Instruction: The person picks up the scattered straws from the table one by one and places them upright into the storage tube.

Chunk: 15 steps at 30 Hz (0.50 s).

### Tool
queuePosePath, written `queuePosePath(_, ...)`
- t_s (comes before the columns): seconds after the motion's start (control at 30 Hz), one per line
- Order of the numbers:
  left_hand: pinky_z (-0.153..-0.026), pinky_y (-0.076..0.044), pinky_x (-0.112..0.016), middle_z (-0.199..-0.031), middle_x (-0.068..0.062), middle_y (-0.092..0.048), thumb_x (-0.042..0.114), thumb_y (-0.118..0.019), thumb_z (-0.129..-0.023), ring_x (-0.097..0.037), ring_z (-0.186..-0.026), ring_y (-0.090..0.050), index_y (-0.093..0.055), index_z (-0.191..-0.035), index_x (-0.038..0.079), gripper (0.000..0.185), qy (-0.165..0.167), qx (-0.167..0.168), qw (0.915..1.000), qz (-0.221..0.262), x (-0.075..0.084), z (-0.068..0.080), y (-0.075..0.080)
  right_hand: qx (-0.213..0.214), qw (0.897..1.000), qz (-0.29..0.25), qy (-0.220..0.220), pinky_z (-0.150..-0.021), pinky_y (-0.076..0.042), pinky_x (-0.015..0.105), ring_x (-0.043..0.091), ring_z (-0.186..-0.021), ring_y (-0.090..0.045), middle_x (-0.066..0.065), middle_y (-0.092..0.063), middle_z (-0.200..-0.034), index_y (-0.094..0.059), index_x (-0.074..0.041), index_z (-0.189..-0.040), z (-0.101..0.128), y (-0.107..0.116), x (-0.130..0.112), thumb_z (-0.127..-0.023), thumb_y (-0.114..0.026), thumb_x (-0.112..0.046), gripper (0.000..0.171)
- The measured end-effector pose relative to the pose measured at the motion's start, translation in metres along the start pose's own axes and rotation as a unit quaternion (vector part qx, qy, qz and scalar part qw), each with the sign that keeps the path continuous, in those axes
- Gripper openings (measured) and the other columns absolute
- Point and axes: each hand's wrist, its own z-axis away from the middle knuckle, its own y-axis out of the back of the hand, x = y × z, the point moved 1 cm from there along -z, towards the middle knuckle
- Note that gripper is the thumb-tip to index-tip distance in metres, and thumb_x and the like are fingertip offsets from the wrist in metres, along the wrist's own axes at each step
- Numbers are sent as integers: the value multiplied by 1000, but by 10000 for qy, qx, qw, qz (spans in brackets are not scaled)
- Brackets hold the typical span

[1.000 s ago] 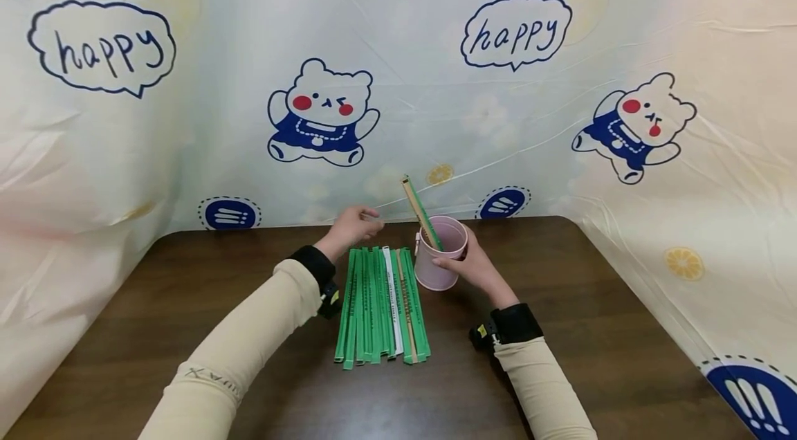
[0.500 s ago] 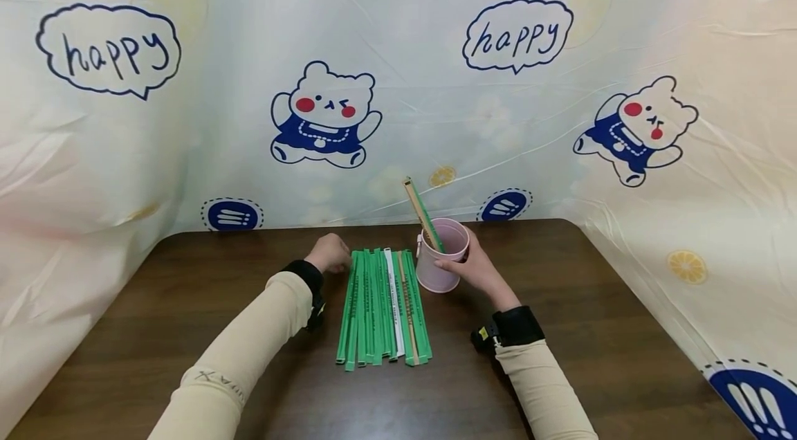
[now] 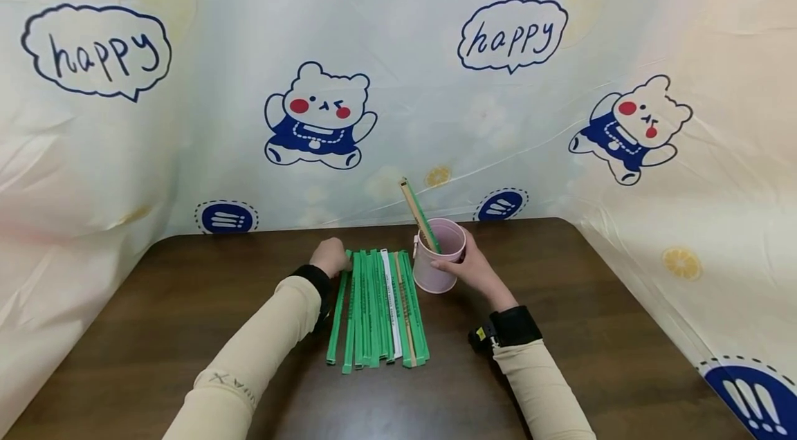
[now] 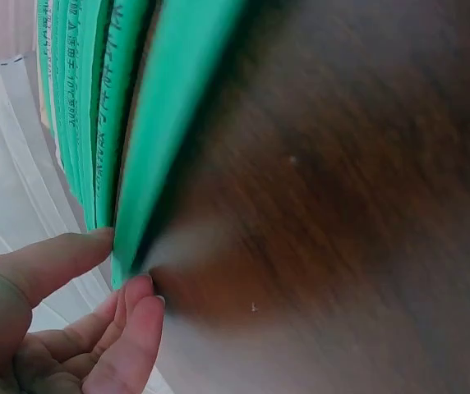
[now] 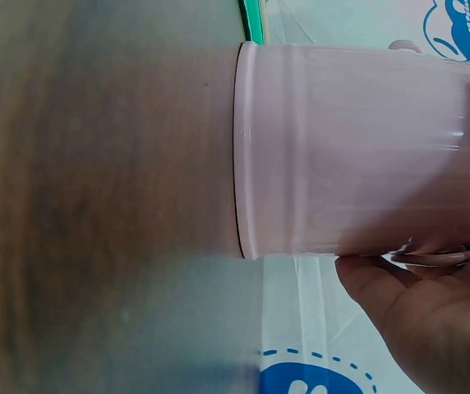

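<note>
With thumb and fingertips, my left hand (image 3: pixel 330 257) pinches the far end of the leftmost green paper-wrapped straw (image 3: pixel 337 322). In the left wrist view that straw (image 4: pixel 165 131) stands slightly off the others, its end between thumb and fingers. A row of green wrapped straws (image 3: pixel 367 315) lies to its right, with one white straw (image 3: pixel 392 308) and one tan straw (image 3: pixel 407 319) among them. Beyond the row, my right hand (image 3: pixel 474 266) grips a pink bucket (image 3: pixel 429 272) by its right side. Tan and green straws (image 3: pixel 418 215) lean out of the upright bucket; their lower ends are hidden.
The dark wooden table (image 3: pixel 156 329) extends around the straws and bucket. A pale printed curtain (image 3: pixel 411 94) hangs right behind its far edge and along both sides.
My left hand came back from beside the bucket to the row's left end. It took hold of the leftmost straw, which shifted slightly left. My right hand kept its hold on the bucket.
</note>
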Motion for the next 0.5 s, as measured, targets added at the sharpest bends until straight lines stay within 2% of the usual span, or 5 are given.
queuePosePath(0.13,-49,-39,-25,-51,-2,-46,1,-66,-94,-13,-45,-43,-70,-78,-5,18,190,-5,9998,73,-2,3,-2,-65,10000,-21,17,-121,-37,61,41,-148,-38,24,-35,-159,-17,-6,-161,3,-4,1,-91,-79,-20,95)
queuePosePath(0.33,-48,-37,-25,-51,-1,-43,3,-68,-93,-13,-44,-41,-63,-72,2,22,387,-18,9991,142,-5,1,-2,-20,9999,-38,106,-120,-38,61,41,-147,-39,22,-36,-159,-20,-8,-160,3,-4,0,-90,-79,-19,92)
queuePosePath(0.5,-48,-37,-26,-50,-1,-43,6,-69,-92,-13,-44,-42,-61,-70,4,24,459,-35,9989,-31,-2,-1,3,-21,9999,-40,142,-119,-39,61,41,-146,-40,22,-36,-159,-19,-8,-160,3,-2,-2,-91,-79,-18,92)
